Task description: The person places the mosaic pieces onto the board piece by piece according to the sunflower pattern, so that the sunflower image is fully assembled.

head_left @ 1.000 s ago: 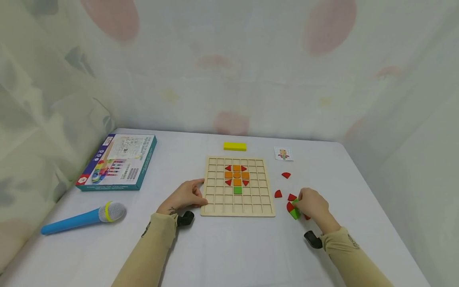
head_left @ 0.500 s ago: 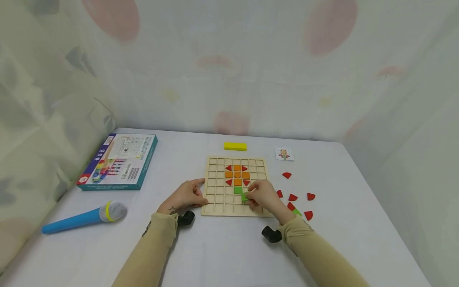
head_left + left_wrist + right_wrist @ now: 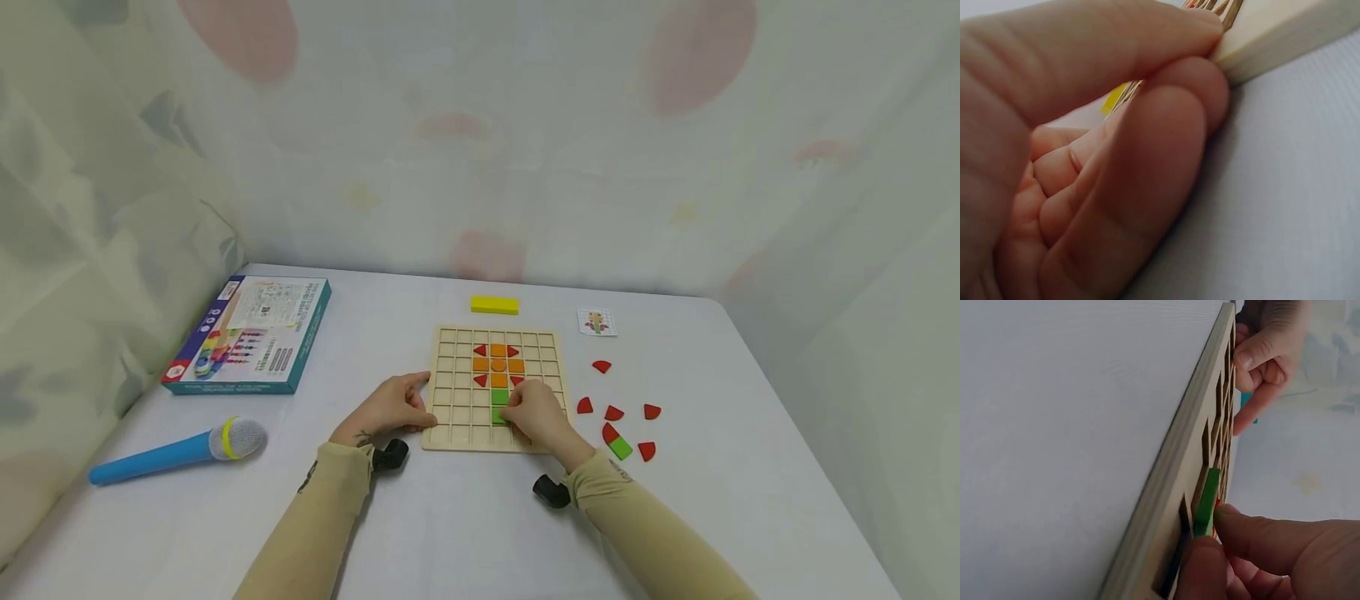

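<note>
A wooden grid board [image 3: 453, 412] lies on the table, with orange and red pieces in its upper middle cells and a green square [image 3: 499, 397] below them. My left hand [image 3: 386, 411] holds the board's left edge. In the left wrist view its thumb [image 3: 1166, 37] lies over the rim and curled fingers touch the side. Over the board's lower middle, my right hand [image 3: 542, 417] pinches another green square tile [image 3: 1208, 503] between thumb and fingers. In the right wrist view this tile stands tilted at a cell, partly out of it.
Right of the board lie several red quarter-circle pieces [image 3: 585, 406] and a green tile [image 3: 621, 448]. A small pattern card [image 3: 597, 322] and a yellow block [image 3: 494, 305] lie farther back. At the left are a flat box [image 3: 251, 337] and a blue toy microphone [image 3: 180, 450].
My right hand has picked a green tile from the loose pieces and carried it left onto the board, below the first green square. The left hand has stayed at the board's edge.
</note>
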Demonstrator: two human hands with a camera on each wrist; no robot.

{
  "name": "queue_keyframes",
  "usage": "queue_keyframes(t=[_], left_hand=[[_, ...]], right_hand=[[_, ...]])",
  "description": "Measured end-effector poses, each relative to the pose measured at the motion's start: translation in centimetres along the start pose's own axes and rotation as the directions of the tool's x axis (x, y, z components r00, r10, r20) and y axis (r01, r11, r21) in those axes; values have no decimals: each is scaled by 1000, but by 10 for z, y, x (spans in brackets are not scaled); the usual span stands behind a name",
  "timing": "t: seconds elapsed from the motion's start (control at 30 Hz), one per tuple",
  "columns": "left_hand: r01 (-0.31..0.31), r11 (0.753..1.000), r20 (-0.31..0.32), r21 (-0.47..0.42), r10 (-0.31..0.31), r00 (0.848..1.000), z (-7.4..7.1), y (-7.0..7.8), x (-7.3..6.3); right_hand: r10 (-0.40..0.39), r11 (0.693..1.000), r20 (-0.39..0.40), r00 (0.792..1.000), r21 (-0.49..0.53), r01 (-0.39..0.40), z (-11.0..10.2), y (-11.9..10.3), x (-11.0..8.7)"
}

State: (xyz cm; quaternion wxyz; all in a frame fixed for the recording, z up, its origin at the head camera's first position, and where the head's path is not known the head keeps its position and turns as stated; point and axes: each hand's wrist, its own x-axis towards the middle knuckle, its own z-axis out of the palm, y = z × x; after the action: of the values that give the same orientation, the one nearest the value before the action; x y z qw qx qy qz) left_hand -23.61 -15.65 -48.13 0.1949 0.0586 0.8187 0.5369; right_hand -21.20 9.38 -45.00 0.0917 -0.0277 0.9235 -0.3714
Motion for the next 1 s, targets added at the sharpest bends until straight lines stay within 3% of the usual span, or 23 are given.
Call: queue_keyframes(t=[0.23, 0.4, 0.53, 0.7, 0.9, 1.0], left_hand=[[-6, 1000, 10, 15, 6, 1000, -1, 1, 0], [-4, 1000, 5, 22, 4, 1000, -3, 1, -1], [-3, 1000, 8, 27, 3, 1000, -2, 2, -2], [4, 1000, -9, 16, -4, 1000, -2, 0, -2], [6, 1000, -6, 30, -6, 1000, -1, 2, -2], [4, 999, -3, 34, -4, 1000, -1, 3, -1]], right_hand=[[7, 997, -27, 1000, -81, -9, -14, 3, -10], [17, 990, 23, 1000, -142, -13, -7, 9, -9], [-28, 981, -1, 1000, -192, 27, -1, 11, -8], [-27, 975, -24, 999, -222, 21, -1, 9, -10], [11, 970, -94, 996, -240, -34, -34, 17, -23], [61, 944, -134, 989, -313, -101, -58, 32, -35]])
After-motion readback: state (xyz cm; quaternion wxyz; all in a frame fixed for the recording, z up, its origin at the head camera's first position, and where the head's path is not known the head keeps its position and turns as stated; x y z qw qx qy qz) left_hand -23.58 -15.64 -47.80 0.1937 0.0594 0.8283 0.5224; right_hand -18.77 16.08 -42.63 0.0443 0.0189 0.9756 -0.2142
